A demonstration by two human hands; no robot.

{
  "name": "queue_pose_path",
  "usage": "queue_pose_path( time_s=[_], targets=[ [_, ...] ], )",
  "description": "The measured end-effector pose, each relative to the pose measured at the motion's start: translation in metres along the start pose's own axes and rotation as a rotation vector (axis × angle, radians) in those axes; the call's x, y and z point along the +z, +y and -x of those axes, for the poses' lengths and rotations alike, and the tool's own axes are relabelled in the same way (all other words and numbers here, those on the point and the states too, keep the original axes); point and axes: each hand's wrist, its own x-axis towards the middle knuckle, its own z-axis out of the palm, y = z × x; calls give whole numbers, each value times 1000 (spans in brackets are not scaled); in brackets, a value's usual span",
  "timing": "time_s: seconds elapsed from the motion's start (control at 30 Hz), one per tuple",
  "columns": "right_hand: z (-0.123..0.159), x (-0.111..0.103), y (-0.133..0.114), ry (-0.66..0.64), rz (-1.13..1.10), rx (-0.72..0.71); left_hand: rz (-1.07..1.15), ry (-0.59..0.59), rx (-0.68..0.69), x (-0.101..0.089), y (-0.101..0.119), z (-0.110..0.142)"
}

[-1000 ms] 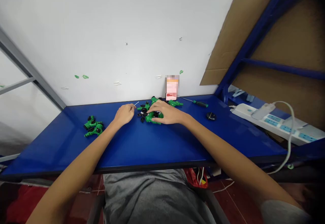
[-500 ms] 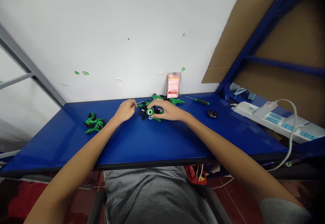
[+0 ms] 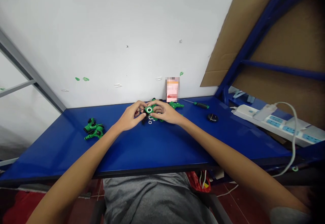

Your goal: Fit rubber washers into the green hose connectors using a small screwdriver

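1. Green plastic fitting (image 3: 149,110), w/ white ring on its face: held btw both hands, over middle of blue bench top (image 3: 154,149), near back edge.
2. L hand (image 3: 129,116): fingers curled, grasping L side of fitting. Thin pin (image 3: 139,110) shows by the fingers; grip on it cannot be told.
3. R hand (image 3: 165,112): fingers curled, grasping R side of fitting; fingertips nearly meet L hand's.
4. Small white rings (image 3: 150,119) and small black parts (image 3: 145,119): loose on bench, directly below hands.
5. Green part (image 3: 176,105): just beyond R hand.
6. Green-and-black assemblies (image 3: 93,129): small heap, well L of hands.
7. Screwdriver (image 3: 201,105), green-black handle: along back edge, R of hands.
8. Round black item (image 3: 212,117): on bench, further R.
9. White power strip (image 3: 274,124): far R, w/ white cable (image 3: 294,139).
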Motion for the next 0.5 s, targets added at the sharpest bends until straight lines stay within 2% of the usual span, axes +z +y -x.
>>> queue_pose_path(
  time_s=[0.1, 0.2, 0.3, 0.5],
  targets=[
    [-1, -1, 4, 62, 130, -64, -68, -12, 5, -2, -3, -1],
    [-1, -1, 9, 121, 259, -72, -198, -92, -20, -3, -5, -1],
    [0, 1, 11, 134, 297, -84, -353, -179, -102, -3, -4, 1],
    [1, 4, 8, 137, 356, -103, -564, -241, -170, -3, 7, 1]
  ],
)
